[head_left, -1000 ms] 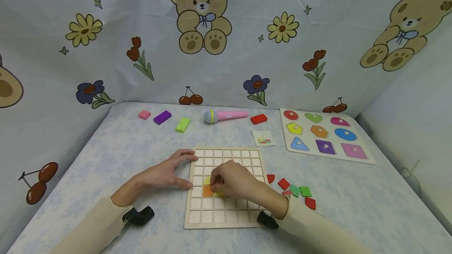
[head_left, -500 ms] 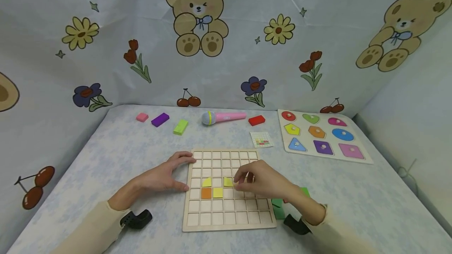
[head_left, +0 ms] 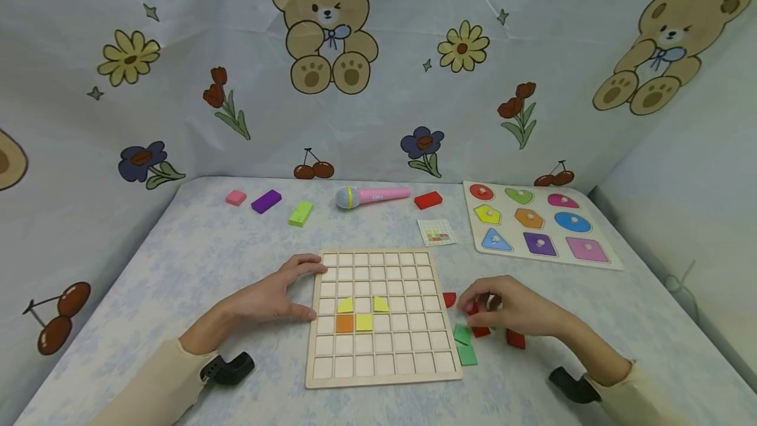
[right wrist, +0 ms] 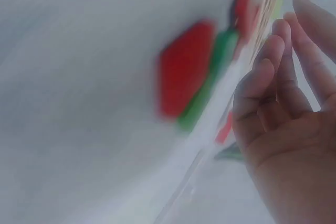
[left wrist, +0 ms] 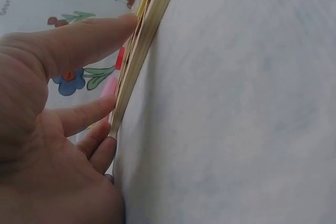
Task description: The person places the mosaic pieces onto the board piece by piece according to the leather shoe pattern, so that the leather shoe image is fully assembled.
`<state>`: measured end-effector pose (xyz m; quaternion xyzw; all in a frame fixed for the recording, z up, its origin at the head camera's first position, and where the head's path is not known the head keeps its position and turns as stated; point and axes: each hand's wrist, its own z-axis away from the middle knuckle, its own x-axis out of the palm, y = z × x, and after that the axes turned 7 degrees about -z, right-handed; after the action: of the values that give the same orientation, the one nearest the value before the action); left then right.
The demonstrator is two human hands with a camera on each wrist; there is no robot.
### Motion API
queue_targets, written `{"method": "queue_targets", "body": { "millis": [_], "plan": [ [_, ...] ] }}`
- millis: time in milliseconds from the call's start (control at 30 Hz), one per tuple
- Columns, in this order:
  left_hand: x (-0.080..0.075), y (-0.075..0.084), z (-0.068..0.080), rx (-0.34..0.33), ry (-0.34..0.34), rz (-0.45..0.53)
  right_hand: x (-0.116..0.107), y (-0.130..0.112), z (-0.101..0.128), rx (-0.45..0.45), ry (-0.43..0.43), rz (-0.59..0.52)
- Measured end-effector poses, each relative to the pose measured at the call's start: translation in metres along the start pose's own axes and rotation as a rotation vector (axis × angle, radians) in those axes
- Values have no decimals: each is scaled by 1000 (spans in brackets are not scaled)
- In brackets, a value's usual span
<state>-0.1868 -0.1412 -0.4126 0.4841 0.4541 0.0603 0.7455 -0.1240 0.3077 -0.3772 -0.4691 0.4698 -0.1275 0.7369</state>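
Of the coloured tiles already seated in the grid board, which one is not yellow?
The orange tile, in the lower row's left cell, directly under the left yellow tile. The other three seated tiles are yellow.

The table (head_left: 195, 261) is seen from above by the head view; the grid board (head_left: 383, 321) edge (left wrist: 137, 56) is shared at close range by both wrist views.

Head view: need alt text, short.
A person's right hand reaches into loose red and green tiles beside a wooden grid board, while the left hand rests against the board's left edge. Four yellow and orange tiles sit in the grid.
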Motion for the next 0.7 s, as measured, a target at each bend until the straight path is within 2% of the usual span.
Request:
{"method": "queue_targets", "body": {
  "millis": [133, 333, 700],
  "plan": [
    [0, -1, 1, 8, 1, -4, -9, 9, 13, 50, 35, 24],
    [0, -1, 1, 13, 6, -11, -14, 13, 23, 102, 45, 1],
    [0, 0, 1, 22, -1, -4, -3, 17, 26, 53, 0, -20]
  ]
}}
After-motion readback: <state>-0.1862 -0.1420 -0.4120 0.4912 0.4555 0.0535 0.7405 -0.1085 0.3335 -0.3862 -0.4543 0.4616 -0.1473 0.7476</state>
